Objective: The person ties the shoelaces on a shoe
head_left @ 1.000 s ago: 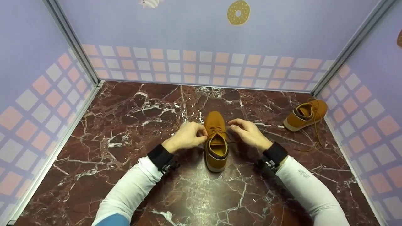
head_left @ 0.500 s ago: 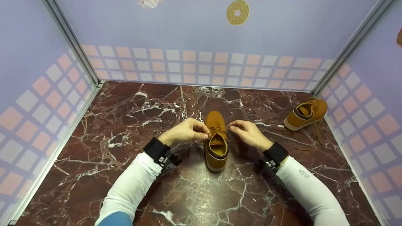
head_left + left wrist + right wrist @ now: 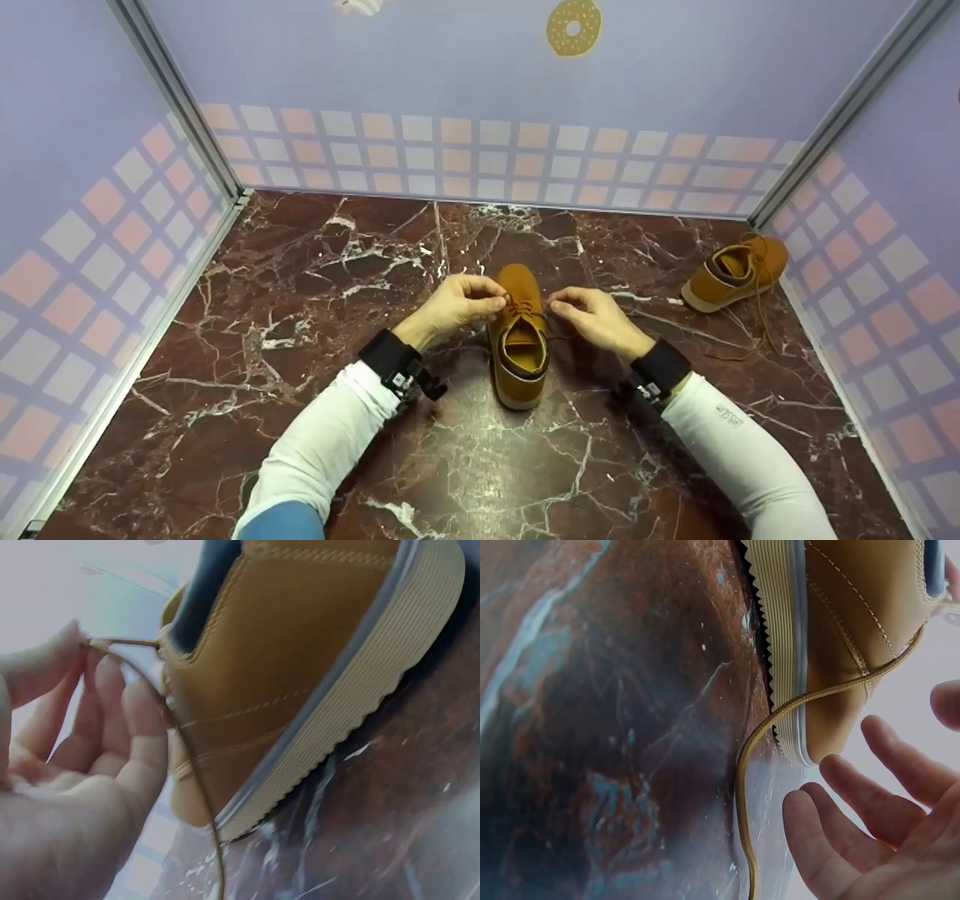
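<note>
A tan lace-up shoe (image 3: 519,388) stands upright on the floor, toe pointing away from me. At its left side my left hand (image 3: 455,307) pinches a brown shoelace (image 3: 191,757) between thumb and forefinger. From that pinch the lace runs to the eyelets, and its free end hangs down past the shoe's side. My right hand (image 3: 596,319) is at the shoe's right side, its fingers loosely bent and apart. Another lace end (image 3: 802,700) drapes over that side to the floor, near the right fingertips but not held.
A second tan shoe (image 3: 705,291) sits at the far right by the wall, its lace (image 3: 763,322) trailing on the floor. Lilac panels with a checked band (image 3: 495,161) enclose the dark red marbled floor (image 3: 300,405) at the back and both sides.
My left hand has shifted slightly forward and right, over the shoe's laces, and its thumb and forefinger have come together. The right hand stays almost still. Both shoes keep their places.
</note>
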`<action>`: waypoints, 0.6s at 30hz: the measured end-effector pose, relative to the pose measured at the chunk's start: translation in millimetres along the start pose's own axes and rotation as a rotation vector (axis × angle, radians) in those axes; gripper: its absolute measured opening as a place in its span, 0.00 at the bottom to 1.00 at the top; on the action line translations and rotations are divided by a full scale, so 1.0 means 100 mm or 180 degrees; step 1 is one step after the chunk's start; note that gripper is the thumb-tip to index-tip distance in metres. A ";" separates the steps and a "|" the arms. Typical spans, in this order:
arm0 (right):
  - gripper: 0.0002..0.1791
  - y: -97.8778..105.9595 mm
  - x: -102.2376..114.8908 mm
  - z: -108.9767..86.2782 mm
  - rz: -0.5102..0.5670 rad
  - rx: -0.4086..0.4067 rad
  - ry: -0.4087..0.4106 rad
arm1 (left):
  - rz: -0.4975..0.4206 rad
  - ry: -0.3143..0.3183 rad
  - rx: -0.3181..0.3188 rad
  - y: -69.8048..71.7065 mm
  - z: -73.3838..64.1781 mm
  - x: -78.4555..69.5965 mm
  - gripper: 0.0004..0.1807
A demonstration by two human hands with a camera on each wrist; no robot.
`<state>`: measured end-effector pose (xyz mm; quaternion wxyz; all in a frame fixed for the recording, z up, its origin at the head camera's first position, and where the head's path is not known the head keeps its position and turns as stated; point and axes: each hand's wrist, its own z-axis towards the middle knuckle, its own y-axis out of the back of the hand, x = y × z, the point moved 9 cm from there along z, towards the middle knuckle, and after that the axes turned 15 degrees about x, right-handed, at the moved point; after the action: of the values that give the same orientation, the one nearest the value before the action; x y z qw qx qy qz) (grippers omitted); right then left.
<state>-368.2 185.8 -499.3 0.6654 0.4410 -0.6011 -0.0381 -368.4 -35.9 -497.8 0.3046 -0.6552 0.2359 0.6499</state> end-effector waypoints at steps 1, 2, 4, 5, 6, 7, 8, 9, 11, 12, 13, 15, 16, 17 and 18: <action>0.18 -0.01 0.00 0.00 -0.0015 0.0004 -0.0005 | -0.0044 -0.0057 -0.0061 0.00 0.01 0.00 0.13; 0.18 -0.01 0.00 0.00 -0.0031 0.0001 -0.0007 | -0.0077 -0.0108 -0.0114 -0.01 0.02 0.00 0.12; 0.18 -0.01 0.01 0.01 -0.0044 0.0002 -0.0005 | -0.0138 -0.0203 -0.0172 -0.03 0.05 0.00 0.12; 0.18 -0.01 0.01 0.01 -0.0050 0.0000 0.0002 | -0.0168 -0.0253 -0.0190 -0.04 0.06 -0.01 0.12; 0.18 -0.01 0.02 0.01 -0.0059 -0.0002 0.0013 | -0.0181 -0.0289 -0.0202 -0.06 0.07 -0.01 0.12; 0.18 -0.01 0.02 0.01 -0.0067 0.0003 0.0031 | -0.0206 -0.0310 -0.0221 -0.06 0.08 -0.01 0.12; 0.18 -0.01 0.03 0.01 -0.0064 0.0006 0.0045 | -0.0235 -0.0323 -0.0248 -0.07 0.09 -0.01 0.12; 0.17 -0.01 0.04 0.01 -0.0058 0.0008 0.0057 | -0.0258 -0.0329 -0.0279 -0.07 0.09 -0.01 0.12; 0.17 -0.01 0.04 0.01 -0.0062 0.0008 0.0080 | -0.0311 -0.0330 -0.0353 -0.06 0.10 0.01 0.11; 0.17 -0.01 0.04 0.01 -0.0071 0.0009 0.0089 | -0.0325 -0.0322 -0.0395 -0.05 0.10 0.02 0.11; 0.16 -0.01 0.04 0.01 -0.0086 0.0011 0.0098 | -0.0334 -0.0315 -0.0444 -0.04 0.10 0.03 0.10; 0.16 -0.01 0.03 0.01 -0.0082 0.0017 0.0093 | -0.0302 -0.0290 -0.0528 -0.02 0.09 0.05 0.08; 0.16 -0.01 0.03 0.01 -0.0088 0.0020 0.0086 | -0.0284 -0.0272 -0.0564 -0.01 0.09 0.06 0.07; 0.16 -0.01 0.03 0.01 -0.0096 0.0024 0.0077 | -0.0258 -0.0253 -0.0595 -0.01 0.09 0.07 0.07; 0.16 -0.02 0.02 0.01 -0.0100 0.0032 0.0067 | -0.0230 -0.0232 -0.0619 0.00 0.09 0.07 0.07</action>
<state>-367.3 183.1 -498.6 0.6688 0.4541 -0.5873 -0.0408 -373.9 -28.8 -504.9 0.2711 -0.6656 0.1367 0.6817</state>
